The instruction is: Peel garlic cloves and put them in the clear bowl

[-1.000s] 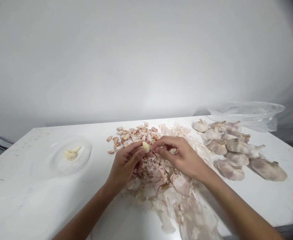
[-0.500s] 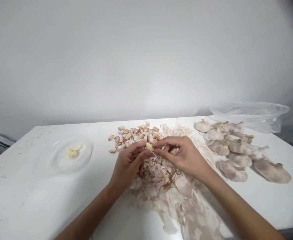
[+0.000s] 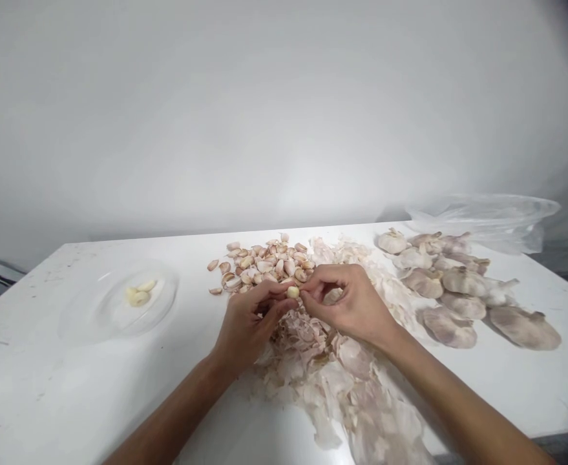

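Between my two hands is a pale, mostly bare garlic clove [image 3: 293, 292], over the heap of skins. My left hand [image 3: 251, 320] pinches it from the left with thumb and fingertips. From the right, the closed thumb and forefinger of my right hand [image 3: 344, 300] press on its end; whether a bit of skin is between them is too small to tell. Just beyond my hands lies a pile of unpeeled garlic cloves [image 3: 264, 266]. Beneath them spreads a heap of papery garlic skins [image 3: 307, 342].
At left on the white table [image 3: 70, 387] stands a clear bowl [image 3: 170, 297] with a few peeled cloves [image 3: 138, 296]. Several whole garlic bulbs [image 3: 462, 284] lie at right. A clear plastic bag [image 3: 497, 219] rests at the back right corner, near the wall [image 3: 264, 116].
My right thumb and forefinger have come closer together at the clove's end. The clove has turned and sits slightly lower. The view has shifted a little.
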Demonstrator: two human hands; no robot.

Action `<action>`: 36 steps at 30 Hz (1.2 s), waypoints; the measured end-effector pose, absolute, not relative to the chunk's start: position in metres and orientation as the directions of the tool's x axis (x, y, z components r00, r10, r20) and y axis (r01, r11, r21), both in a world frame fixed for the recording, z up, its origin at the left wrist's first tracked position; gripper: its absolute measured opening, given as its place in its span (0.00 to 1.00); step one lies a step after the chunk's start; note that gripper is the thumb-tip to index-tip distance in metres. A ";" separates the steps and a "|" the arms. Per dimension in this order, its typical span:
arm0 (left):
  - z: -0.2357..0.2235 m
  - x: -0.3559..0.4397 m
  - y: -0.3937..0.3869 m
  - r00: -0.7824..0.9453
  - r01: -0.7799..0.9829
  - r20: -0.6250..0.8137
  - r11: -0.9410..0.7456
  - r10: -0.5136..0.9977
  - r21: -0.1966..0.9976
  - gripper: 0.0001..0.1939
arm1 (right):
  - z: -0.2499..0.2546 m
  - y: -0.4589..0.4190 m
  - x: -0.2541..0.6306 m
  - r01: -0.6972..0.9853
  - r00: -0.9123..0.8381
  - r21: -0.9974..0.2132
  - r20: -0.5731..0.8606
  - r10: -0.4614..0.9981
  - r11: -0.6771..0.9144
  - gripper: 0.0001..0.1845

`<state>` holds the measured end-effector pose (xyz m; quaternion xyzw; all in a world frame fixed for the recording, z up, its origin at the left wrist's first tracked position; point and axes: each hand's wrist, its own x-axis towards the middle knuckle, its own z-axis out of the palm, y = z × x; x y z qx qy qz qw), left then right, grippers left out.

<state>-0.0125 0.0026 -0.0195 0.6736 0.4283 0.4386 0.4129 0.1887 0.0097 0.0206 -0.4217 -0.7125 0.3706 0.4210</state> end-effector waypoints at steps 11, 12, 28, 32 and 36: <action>-0.015 -0.015 0.005 0.384 -0.065 0.104 -0.086 0.917 0.994 0.10 | 0.021 0.011 0.195 0.162 -0.377 -0.972 0.100 0.921 0.172 0.06; -0.015 -0.015 0.004 0.384 -0.075 0.103 -0.081 0.918 0.994 0.10 | 0.020 0.011 0.194 0.154 -0.375 -0.976 0.089 0.923 0.157 0.07; -0.005 -0.011 0.005 0.298 -0.173 0.116 -0.066 0.947 0.983 0.12 | 0.022 0.007 0.188 0.196 -0.330 -0.968 0.083 0.940 0.155 0.09; -0.008 -0.013 0.006 0.256 -0.040 0.194 -0.190 0.947 0.981 0.14 | 0.025 0.009 0.189 0.176 -0.290 -0.951 0.198 0.936 0.256 0.11; -0.014 -0.017 0.005 0.262 0.119 0.268 -0.307 0.927 0.944 0.14 | 0.023 0.011 0.189 0.163 -0.266 -0.935 0.264 0.927 0.314 0.07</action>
